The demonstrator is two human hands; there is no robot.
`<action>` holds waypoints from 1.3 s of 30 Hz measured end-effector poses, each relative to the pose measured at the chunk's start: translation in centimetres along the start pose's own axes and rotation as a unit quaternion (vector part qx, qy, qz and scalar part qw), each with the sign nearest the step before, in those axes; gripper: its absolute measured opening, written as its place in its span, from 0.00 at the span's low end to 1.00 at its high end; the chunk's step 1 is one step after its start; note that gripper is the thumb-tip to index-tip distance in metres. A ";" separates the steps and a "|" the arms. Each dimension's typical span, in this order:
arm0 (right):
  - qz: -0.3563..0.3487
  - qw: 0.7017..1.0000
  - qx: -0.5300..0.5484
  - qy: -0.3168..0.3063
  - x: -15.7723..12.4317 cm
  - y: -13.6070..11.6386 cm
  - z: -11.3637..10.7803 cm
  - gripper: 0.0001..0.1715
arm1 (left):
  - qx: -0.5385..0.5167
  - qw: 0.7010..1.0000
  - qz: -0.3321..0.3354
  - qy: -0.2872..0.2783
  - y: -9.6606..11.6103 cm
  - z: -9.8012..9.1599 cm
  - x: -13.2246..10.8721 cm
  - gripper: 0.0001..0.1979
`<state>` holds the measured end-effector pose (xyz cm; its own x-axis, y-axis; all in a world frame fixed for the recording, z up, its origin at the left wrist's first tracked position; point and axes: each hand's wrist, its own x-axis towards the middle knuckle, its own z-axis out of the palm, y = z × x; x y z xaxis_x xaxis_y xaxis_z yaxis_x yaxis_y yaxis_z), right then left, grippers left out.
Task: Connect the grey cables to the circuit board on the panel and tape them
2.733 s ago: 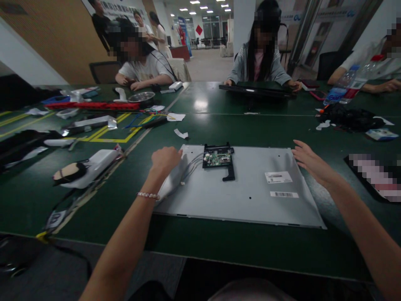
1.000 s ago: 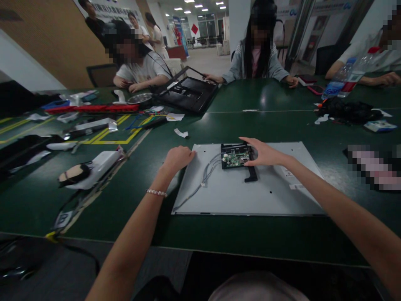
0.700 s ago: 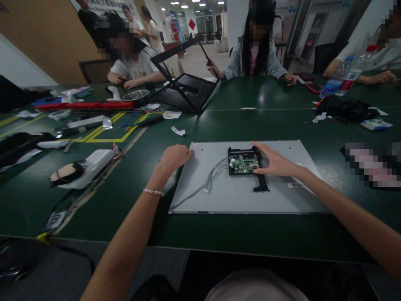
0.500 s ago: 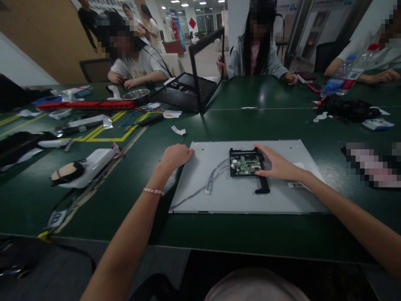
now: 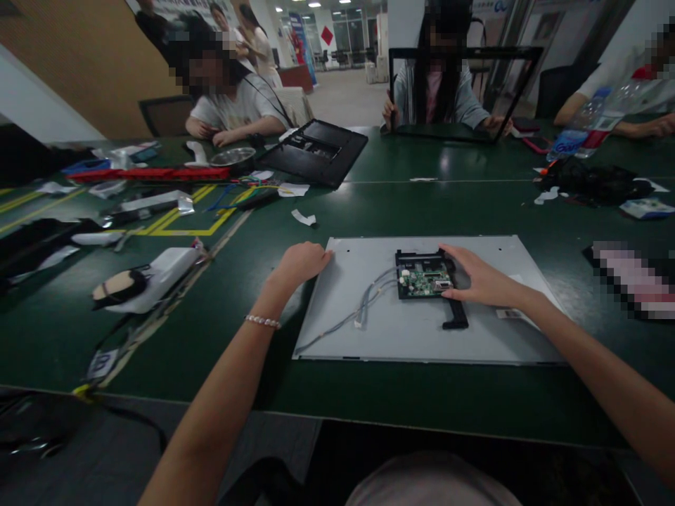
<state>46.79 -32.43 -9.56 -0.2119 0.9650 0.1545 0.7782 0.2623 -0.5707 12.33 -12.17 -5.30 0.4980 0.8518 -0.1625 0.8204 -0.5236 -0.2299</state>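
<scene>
A flat grey-white display panel lies on the green table in front of me. On its back sits a black plastic bracket carrying a green circuit board. Grey cables run from the board to the panel's near left corner. My left hand is closed at the far left corner of the panel, fingers curled against its edge. With thumb and fingers spanning the right side of the bracket, my right hand grips it just above the panel.
Across the table a person holds up a black rectangular frame, beside a black back cover. A white device, wires and a red strip lie left. Bottles, a black bundle and a phone stand or lie right.
The person opposite has swung the black frame to the right, off the back cover, and now holds it with both hands. My hands keep their places on the panel and bracket; the view has shifted slightly.
</scene>
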 end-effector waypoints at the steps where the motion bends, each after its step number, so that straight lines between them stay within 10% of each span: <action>1: 0.003 1.000 0.003 -0.001 -0.1 0.1 -0.1 0.55 | -0.001 1.000 0.003 -0.001 0.1 0.0 0.0 0.29; 10: 0.026 0.999 0.009 -0.027 -1.1 1.0 -0.8 0.57 | -0.052 0.998 0.047 0.005 -0.6 0.5 0.3 0.29; 17: 0.009 1.000 -0.005 -0.021 -1.2 1.5 -0.7 0.56 | -0.063 0.961 -0.024 0.268 -2.4 0.4 3.5 0.19; 27: -0.016 0.999 -0.028 -0.001 -1.1 1.3 -0.5 0.54 | 0.036 0.986 -0.024 0.163 -5.4 1.8 9.2 0.17; 39: -0.022 0.999 -0.039 0.004 -1.1 1.3 -0.4 0.53 | 0.022 0.983 -0.056 0.171 -6.2 0.3 8.7 0.17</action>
<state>48.24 -33.14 -10.11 -0.2429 0.9525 0.1838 0.8125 0.3032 -0.4979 11.55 -1.52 -5.54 0.4766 0.8568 0.1970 0.8664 -0.4198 -0.2705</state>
